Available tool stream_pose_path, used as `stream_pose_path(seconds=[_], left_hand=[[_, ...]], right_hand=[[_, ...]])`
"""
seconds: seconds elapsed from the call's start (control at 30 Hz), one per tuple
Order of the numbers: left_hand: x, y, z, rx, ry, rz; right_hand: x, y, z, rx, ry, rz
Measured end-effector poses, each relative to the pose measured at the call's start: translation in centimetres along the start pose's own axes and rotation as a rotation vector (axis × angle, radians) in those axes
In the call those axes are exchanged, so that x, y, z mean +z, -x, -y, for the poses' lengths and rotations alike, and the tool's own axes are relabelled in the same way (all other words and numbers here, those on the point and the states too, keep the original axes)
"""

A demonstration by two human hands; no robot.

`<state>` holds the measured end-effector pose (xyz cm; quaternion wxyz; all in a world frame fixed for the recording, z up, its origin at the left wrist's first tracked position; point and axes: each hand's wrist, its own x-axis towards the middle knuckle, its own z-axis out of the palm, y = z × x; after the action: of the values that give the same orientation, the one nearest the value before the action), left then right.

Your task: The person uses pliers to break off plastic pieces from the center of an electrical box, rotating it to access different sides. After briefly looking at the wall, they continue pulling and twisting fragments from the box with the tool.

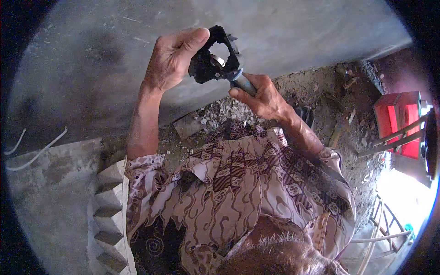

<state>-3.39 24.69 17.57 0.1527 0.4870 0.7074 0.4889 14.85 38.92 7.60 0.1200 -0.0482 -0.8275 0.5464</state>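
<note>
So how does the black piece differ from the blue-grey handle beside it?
The black piece is broad and angular with a large opening; the handle is slim and rounded. The black piece is dark all over, while the handle is blue-grey. The left hand holds the black piece; the right hand grips the handle. Both are held up, meeting end to edge.

Building site by looks: bare, stained grey wall (298,32), broken rubble (227,110) strewn over dirt ground (337,133).
</note>
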Motion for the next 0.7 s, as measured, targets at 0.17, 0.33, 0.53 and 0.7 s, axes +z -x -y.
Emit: stream_pose_path(seconds=[0.17, 0.33, 0.53, 0.7], left_hand=[[-0.1, -0.2, 0.1, 0.007, 0.273, -0.022], [-0.5, -0.3, 0.2, 0.117, 0.146, -0.03], [-0.3, 0.3, 0.3, 0.067, -0.06, -0.057], [-0.6, 0.5, -0.2, 0.059, -0.155, 0.014]], right_hand=[[0.8, 0.4, 0.6, 0.095, -0.868, 0.161], [-0.1, 0.3, 0.1, 0.085, -0.914, 0.195], [-2.0, -0.5, 2.1, 0.027, 0.067, 0.045], [-2.0, -0.9, 1.7, -0.129, 0.193, -0.004]])
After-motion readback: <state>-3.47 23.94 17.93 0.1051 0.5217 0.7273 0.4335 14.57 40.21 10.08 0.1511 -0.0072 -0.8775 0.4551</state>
